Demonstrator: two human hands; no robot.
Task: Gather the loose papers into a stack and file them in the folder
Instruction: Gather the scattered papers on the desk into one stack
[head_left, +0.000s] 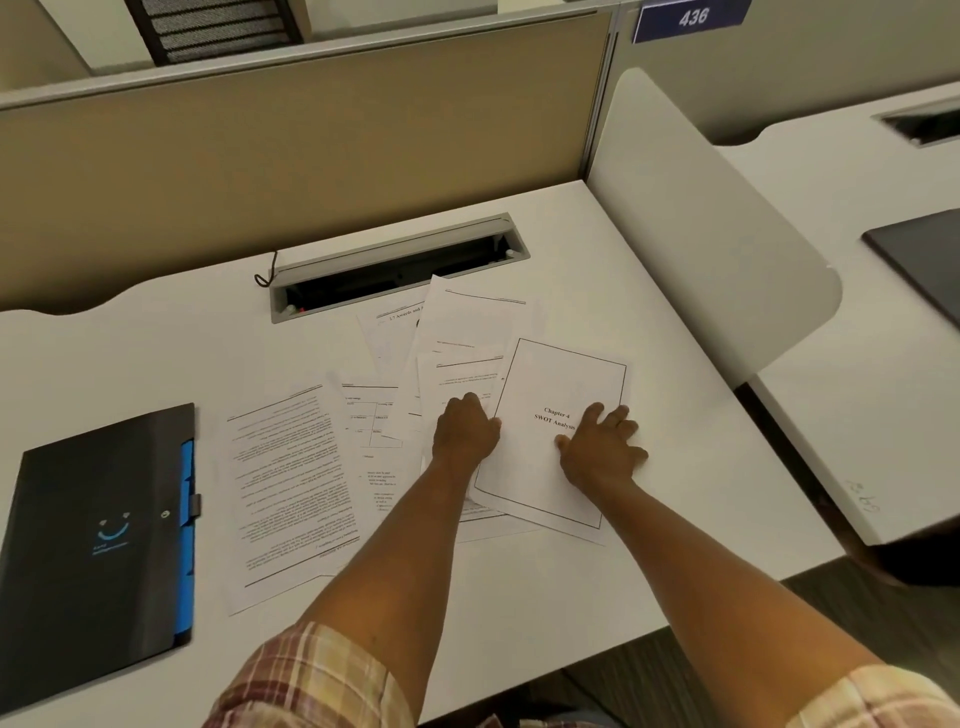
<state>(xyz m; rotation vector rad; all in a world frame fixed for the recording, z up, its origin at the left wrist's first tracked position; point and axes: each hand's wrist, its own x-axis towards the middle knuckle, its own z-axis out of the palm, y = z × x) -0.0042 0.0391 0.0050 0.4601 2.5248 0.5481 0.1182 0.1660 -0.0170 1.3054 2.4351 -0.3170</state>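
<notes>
White sheets (291, 493) lie fanned across the desk (130, 353); left hand (464, 434) and right hand (597, 452) press flat, open, on the bordered title page (535, 467), gripping nothing. Sliding it could scatter or crease the pages beneath.

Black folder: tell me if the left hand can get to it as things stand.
Probably yes. The black folder lies closed and flat at the desk's left edge with nothing on it. The left hand rests on the spread papers; between hand and folder lie only flat sheets and bare desk.
</notes>
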